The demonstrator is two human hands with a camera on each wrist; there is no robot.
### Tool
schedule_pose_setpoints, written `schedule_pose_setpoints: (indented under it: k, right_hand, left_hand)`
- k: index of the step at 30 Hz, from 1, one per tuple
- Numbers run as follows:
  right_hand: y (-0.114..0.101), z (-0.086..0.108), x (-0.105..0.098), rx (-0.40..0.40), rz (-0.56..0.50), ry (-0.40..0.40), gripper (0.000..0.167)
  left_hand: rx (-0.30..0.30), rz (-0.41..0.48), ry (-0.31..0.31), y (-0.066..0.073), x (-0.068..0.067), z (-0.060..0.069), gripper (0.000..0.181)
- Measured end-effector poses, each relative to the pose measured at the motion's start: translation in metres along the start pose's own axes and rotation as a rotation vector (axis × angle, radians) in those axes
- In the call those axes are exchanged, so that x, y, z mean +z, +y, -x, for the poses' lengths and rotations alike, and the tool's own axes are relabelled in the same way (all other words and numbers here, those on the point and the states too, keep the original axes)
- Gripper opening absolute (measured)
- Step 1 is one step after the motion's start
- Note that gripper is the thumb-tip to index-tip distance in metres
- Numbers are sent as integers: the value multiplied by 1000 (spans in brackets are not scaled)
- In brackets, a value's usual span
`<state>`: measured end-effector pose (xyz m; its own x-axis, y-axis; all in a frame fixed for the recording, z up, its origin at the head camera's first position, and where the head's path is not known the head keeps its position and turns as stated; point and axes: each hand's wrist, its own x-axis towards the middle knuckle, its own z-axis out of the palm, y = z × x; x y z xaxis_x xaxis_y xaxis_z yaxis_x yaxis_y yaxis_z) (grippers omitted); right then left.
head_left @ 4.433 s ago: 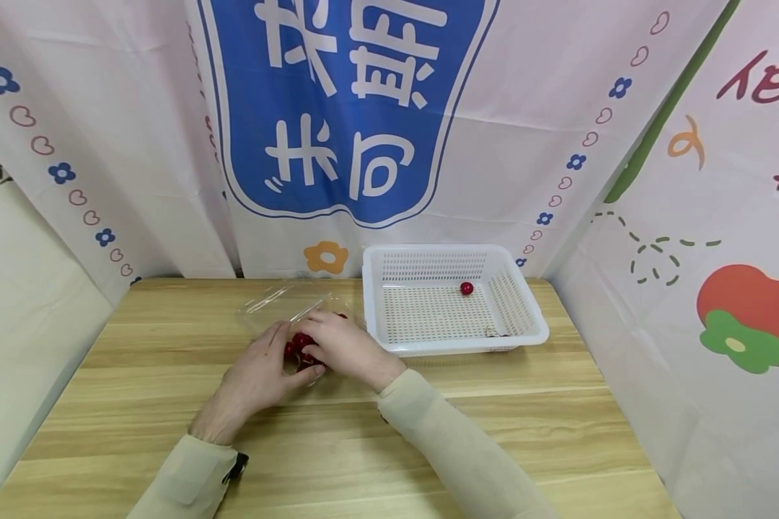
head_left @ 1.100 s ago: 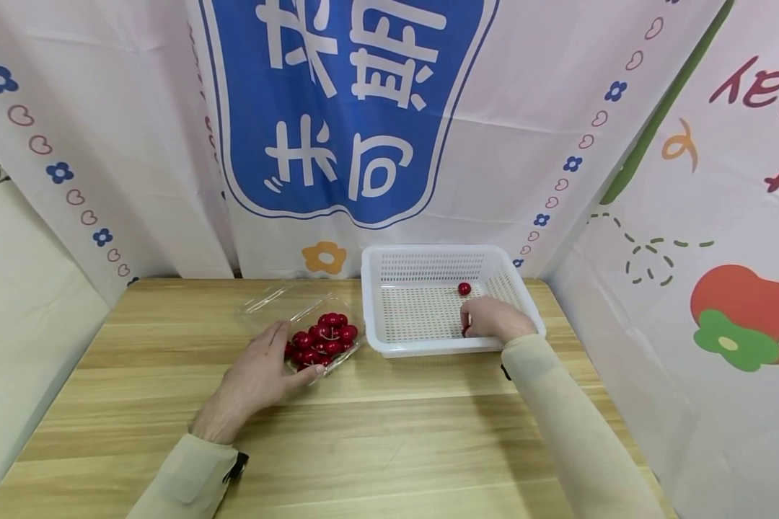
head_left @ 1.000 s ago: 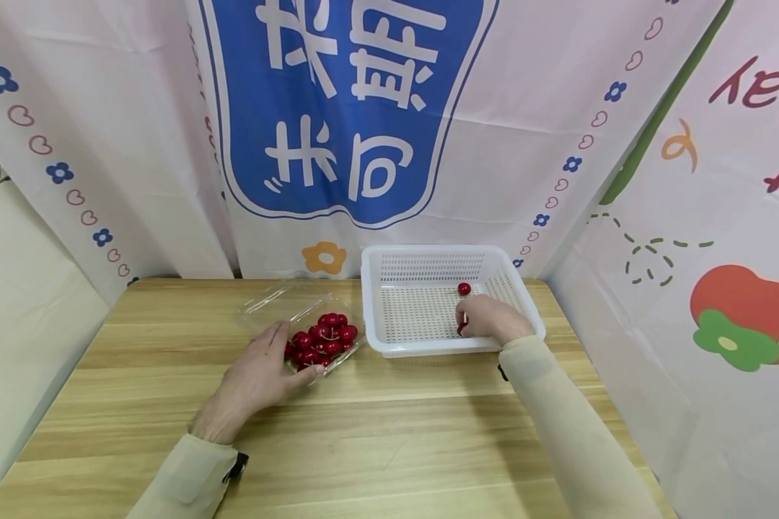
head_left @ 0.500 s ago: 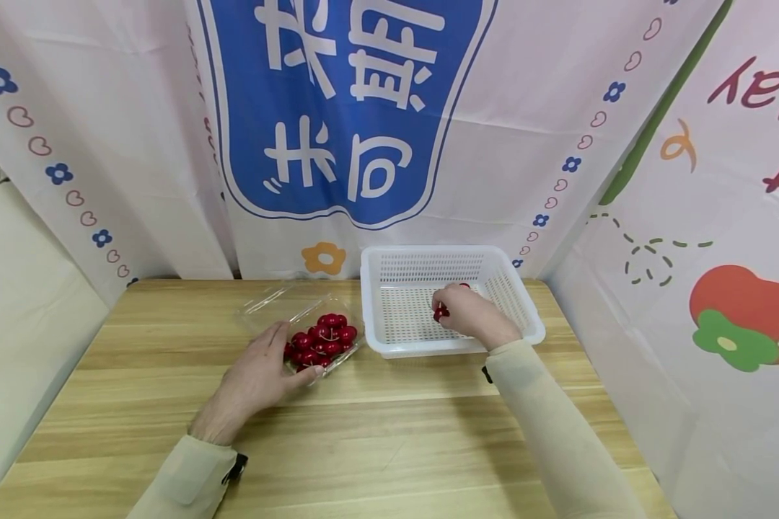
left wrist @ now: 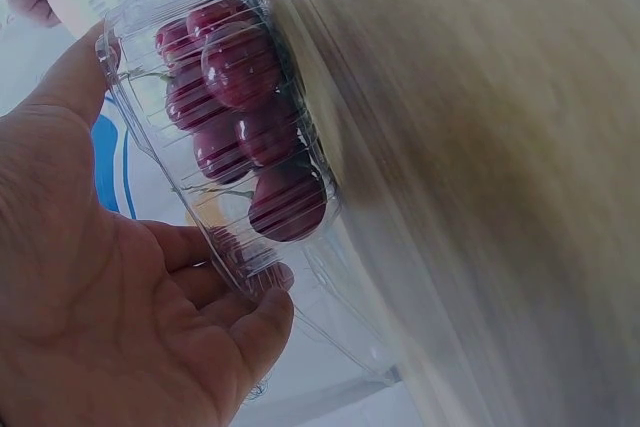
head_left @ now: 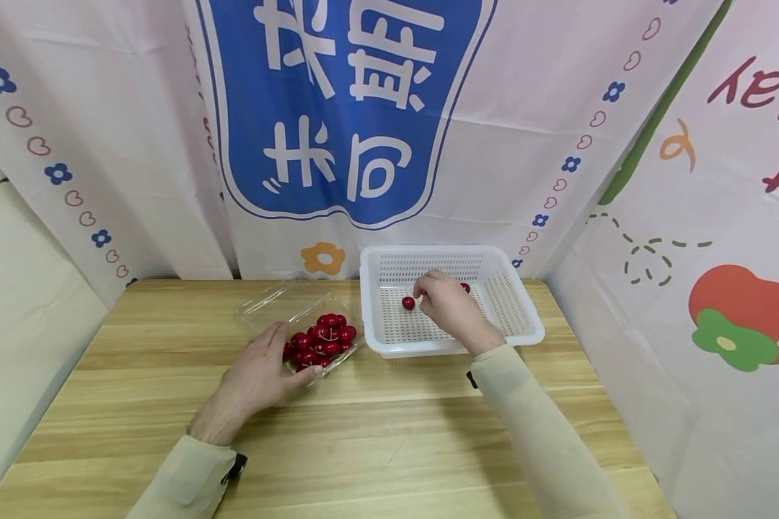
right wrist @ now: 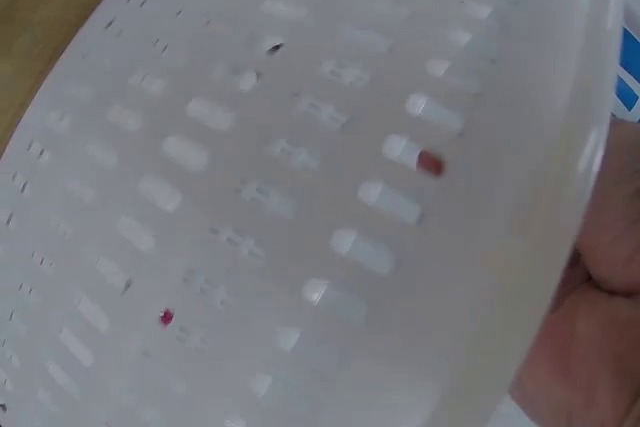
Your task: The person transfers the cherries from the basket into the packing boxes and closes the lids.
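In the head view my left hand [head_left: 254, 375] holds the near-left side of a clear plastic clamshell box. Several dark red cherries [head_left: 324, 334] with stems fill its base. The left wrist view shows thumb and fingers curled over the rim of the clamshell [left wrist: 150, 152]. My right hand [head_left: 451, 306] is inside the white slotted basket [head_left: 373, 335], fingers loosely bent. Just left of its fingertips a single cherry [head_left: 408, 303] lies apart on the basket floor. Another cherry [head_left: 465, 287] shows partly behind the hand. In the right wrist view the basket wall [right wrist: 500, 247] hides the fingertips.
The clamshell's transparent lid [head_left: 282, 303] lies folded back on the wooden table [head_left: 337, 447]. Close to the box's right stands the basket, near the table's back edge. A printed cloth [head_left: 169, 144] hangs behind, with more cloth on both sides.
My right hand has gone from the clamshell to the basket, then leftward inside it. The cherry it pinched now lies free on the basket floor. The left hand has stayed put.
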<state>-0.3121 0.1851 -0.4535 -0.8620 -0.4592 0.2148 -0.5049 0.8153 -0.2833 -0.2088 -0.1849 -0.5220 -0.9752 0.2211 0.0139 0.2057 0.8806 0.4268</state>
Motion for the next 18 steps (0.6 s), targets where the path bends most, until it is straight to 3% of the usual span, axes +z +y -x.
schedule_pose_setpoints:
  k: [4, 7, 11, 18]
  right_hand:
    - [-3, -3, 2, 1, 6, -11, 26]
    - [-2, -7, 8, 46, 14, -94, 28]
    - [-2, -15, 21, 84, 6, -233, 44]
    - [-10, -32, 37, 117, -27, -365, 60]
  left_hand:
    - [2, 1, 0, 0, 0, 0, 120]
    - [-1, 7, -3, -1, 0, 0, 120]
    - [-9, 10, -11, -1, 0, -1, 120]
    - [-3, -5, -8, 1, -1, 1, 124]
